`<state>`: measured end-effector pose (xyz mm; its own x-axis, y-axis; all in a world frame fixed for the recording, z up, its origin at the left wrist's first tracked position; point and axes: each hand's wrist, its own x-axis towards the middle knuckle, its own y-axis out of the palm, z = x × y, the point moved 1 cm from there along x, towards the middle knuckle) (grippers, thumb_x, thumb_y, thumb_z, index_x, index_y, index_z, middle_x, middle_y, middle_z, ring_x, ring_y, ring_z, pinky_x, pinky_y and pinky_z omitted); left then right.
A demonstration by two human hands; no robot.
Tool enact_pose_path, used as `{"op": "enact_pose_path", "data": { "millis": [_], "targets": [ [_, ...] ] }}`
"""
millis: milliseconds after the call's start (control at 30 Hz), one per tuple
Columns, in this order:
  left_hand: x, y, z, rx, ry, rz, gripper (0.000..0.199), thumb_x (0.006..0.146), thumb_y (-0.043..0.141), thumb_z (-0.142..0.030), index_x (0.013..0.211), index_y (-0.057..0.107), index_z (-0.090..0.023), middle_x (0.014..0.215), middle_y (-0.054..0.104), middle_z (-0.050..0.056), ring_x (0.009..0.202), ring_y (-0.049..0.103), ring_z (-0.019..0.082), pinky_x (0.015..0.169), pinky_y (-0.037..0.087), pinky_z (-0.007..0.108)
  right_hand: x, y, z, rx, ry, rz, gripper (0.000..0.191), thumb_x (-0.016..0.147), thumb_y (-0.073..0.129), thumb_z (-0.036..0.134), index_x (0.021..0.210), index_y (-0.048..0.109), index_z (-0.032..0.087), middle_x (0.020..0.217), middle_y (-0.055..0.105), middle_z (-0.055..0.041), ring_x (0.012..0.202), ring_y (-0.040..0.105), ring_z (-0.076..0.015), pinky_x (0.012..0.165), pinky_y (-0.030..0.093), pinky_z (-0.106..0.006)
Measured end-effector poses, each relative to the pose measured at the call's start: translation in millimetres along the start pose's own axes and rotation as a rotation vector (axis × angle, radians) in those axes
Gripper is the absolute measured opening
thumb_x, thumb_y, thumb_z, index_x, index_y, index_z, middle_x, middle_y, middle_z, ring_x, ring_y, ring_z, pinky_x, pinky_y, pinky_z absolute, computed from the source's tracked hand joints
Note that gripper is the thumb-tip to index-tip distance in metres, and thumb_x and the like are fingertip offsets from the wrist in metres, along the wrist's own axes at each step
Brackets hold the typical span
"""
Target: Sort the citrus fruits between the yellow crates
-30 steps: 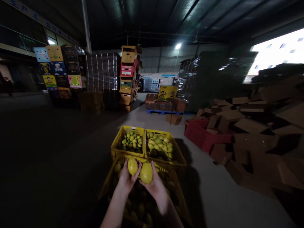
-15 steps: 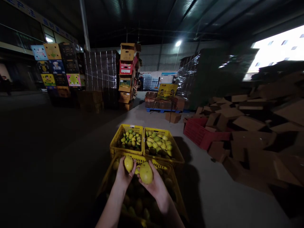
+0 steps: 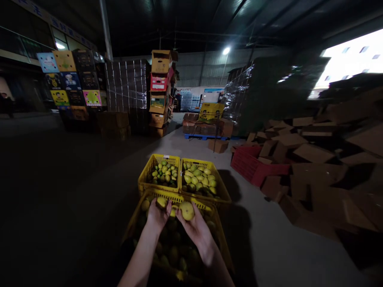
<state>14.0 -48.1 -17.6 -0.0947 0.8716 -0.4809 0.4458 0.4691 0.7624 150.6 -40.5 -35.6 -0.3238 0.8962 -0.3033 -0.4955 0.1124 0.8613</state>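
Observation:
My left hand (image 3: 158, 217) is closed round a yellow mango-like fruit (image 3: 162, 202). In my right hand (image 3: 196, 227) lies a larger, rounder-looking yellow fruit (image 3: 187, 211), a small dark spot on its face turned to me. Both hands are side by side above the near yellow crate (image 3: 220, 235), which holds many similar fruits in deep shadow. Between the hands another yellow fruit (image 3: 173, 210) shows; whether a hand touches it I cannot tell.
Two yellow crates stand just beyond: the left one (image 3: 143, 181) with small green-yellow fruits, the right one (image 3: 224, 191) with larger yellow ones. A red crate (image 3: 251, 167) and flattened cardboard (image 3: 317, 199) lie to the right. Stacked boxes (image 3: 160, 81) and a blue pallet (image 3: 205, 137) are behind.
The fruit in my right hand has turned, so its spotted end now faces me, and it sits slightly higher and further right. The left fruit has tipped and is more hidden by the fingers.

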Motion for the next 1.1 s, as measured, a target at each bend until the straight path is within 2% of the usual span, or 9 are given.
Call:
{"op": "enact_pose_path", "data": {
  "millis": [133, 333, 467, 600, 700, 833, 900, 1000, 1100],
  "targets": [
    [-1, -1.0, -2, -0.102, -0.057, -0.064, 0.023, 0.095, 0.037, -0.032, 0.084, 0.052, -0.019, 0.066, 0.06, 0.002, 0.063, 0.061, 0.012, 0.057, 0.053, 0.023, 3, -4, 1, -0.035, 0.038, 0.043, 0.015, 0.078, 0.066, 0.026, 0.092, 0.062, 0.024, 0.086, 0.07, -0.0006, 0.085, 0.069, -0.0178, 0.067, 0.061, -0.031],
    [0, 0.0, -3, -0.051, -0.06, -0.101, 0.032, 0.096, 0.037, -0.038, 0.081, 0.053, -0.014, 0.066, 0.057, 0.003, 0.056, 0.057, 0.011, 0.05, 0.049, 0.02, 1, -1, -3, -0.135, -0.083, 0.0, 0.02, 0.076, 0.068, 0.024, 0.094, 0.062, 0.026, 0.087, 0.069, 0.0004, 0.08, 0.068, -0.0184, 0.063, 0.06, -0.031],
    [0, -3.5, -10, 0.053, 0.238, -0.161, 0.005, 0.088, 0.056, -0.022, 0.087, 0.053, -0.018, 0.071, 0.058, -0.001, 0.058, 0.056, 0.009, 0.056, 0.047, 0.017, -6, 9, -3, -0.433, -0.363, -0.141, 0.038, 0.06, 0.079, 0.017, 0.093, 0.062, 0.024, 0.09, 0.068, 0.0021, 0.08, 0.065, -0.017, 0.07, 0.056, -0.03],
    [-4, -14.6, -29, 0.307, 0.76, -0.101, 0.038, 0.068, 0.074, -0.007, 0.097, 0.057, -0.024, 0.094, 0.061, -0.003, 0.088, 0.06, 0.009, 0.079, 0.046, 0.014, -14, 20, 2, -0.735, -0.868, -0.197, 0.05, 0.046, 0.082, 0.01, 0.092, 0.065, 0.021, 0.096, 0.066, -0.0004, 0.095, 0.059, -0.0183, 0.093, 0.044, -0.029],
    [-8, -26.1, -41, 0.618, 0.981, 0.004, 0.047, 0.061, 0.079, -0.013, 0.103, 0.062, -0.023, 0.11, 0.06, 0.003, 0.109, 0.056, 0.018, 0.092, 0.045, 0.023, -16, 20, 4, -0.972, -1.062, -0.166, 0.05, 0.056, 0.08, 0.017, 0.102, 0.063, 0.021, 0.11, 0.064, -0.006, 0.108, 0.056, -0.0233, 0.102, 0.038, -0.038],
    [-15, -40.9, -49, 0.965, 1.163, 0.08, 0.042, 0.068, 0.074, -0.024, 0.108, 0.062, -0.021, 0.113, 0.06, 0.007, 0.108, 0.056, 0.023, 0.096, 0.044, 0.037, -17, 14, 2, -1.307, -1.29, -0.087, 0.04, 0.073, 0.069, 0.029, 0.11, 0.057, 0.019, 0.113, 0.059, -0.0108, 0.109, 0.055, -0.0262, 0.098, 0.043, -0.047],
    [-19, -46.5, -50, 1.05, 1.169, 0.092, 0.042, 0.07, 0.072, -0.027, 0.111, 0.061, -0.021, 0.114, 0.06, 0.007, 0.107, 0.056, 0.022, 0.095, 0.045, 0.037, -18, 14, 1, -1.392, -1.374, -0.088, 0.036, 0.077, 0.065, 0.031, 0.111, 0.057, 0.019, 0.115, 0.055, -0.012, 0.109, 0.055, -0.0258, 0.099, 0.043, -0.047],
    [-21, -53.8, -54, 1.023, 1.004, 0.103, 0.049, 0.07, 0.072, -0.033, 0.115, 0.056, -0.021, 0.114, 0.059, 0.007, 0.101, 0.059, 0.021, 0.086, 0.05, 0.032, -21, 18, 1, -1.346, -1.395, -0.168, 0.038, 0.076, 0.066, 0.034, 0.11, 0.058, 0.019, 0.118, 0.053, -0.0125, 0.113, 0.053, -0.0264, 0.1, 0.041, -0.047],
    [-16, -65.0, -55, 0.884, 0.694, 0.041, 0.048, 0.071, 0.069, -0.037, 0.112, 0.052, -0.019, 0.101, 0.063, 0.005, 0.087, 0.063, 0.017, 0.073, 0.052, 0.027, -20, 16, 7, -1.098, -1.202, -0.27, 0.05, 0.068, 0.073, 0.039, 0.111, 0.055, 0.019, 0.112, 0.057, -0.0101, 0.107, 0.056, -0.026, 0.097, 0.044, -0.045]
  ]
}}
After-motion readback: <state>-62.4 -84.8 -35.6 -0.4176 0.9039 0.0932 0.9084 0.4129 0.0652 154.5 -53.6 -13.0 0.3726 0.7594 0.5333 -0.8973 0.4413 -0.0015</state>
